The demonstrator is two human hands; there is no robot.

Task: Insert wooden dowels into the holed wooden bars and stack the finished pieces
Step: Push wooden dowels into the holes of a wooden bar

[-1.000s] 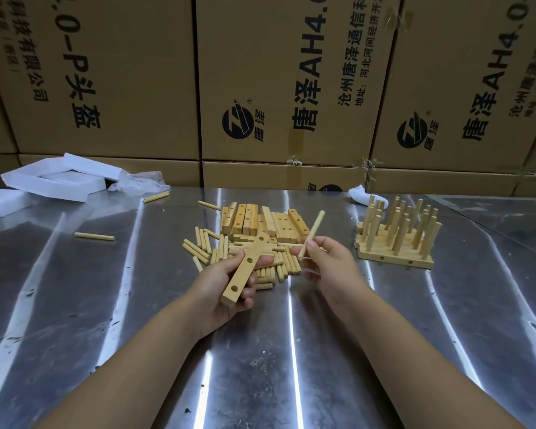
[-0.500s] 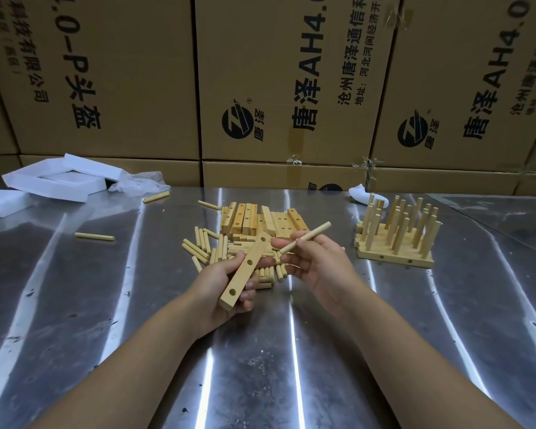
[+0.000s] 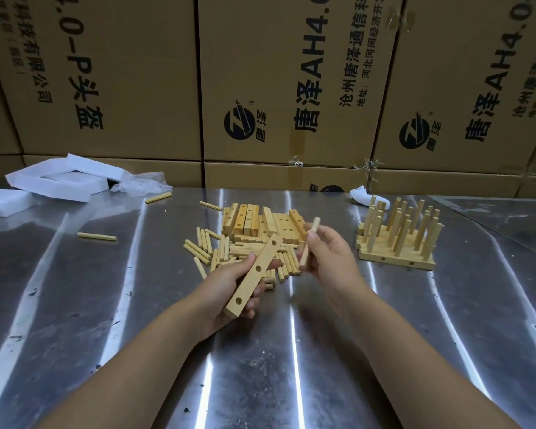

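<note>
My left hand [image 3: 229,292] grips a holed wooden bar [image 3: 254,275] that slants up to the right, with three empty holes facing me. My right hand [image 3: 328,258] pinches one wooden dowel [image 3: 309,241], held nearly upright just right of the bar's upper end and apart from it. Behind both hands lie a pile of loose dowels [image 3: 226,253] and a heap of holed bars [image 3: 260,222]. At the right stands a group of finished pieces [image 3: 398,243], bars with dowels sticking up.
The work goes on over a shiny metal table [image 3: 106,305]. Stray dowels lie at the left [image 3: 96,236] and back [image 3: 158,197]. White foam pieces [image 3: 62,181] and a plastic bag sit at the back left. Cardboard boxes [image 3: 291,88] wall the far edge.
My right hand has turned the dowel from slanting right to nearly upright, closer to the bar's upper end. The left hand has held the bar almost still.
</note>
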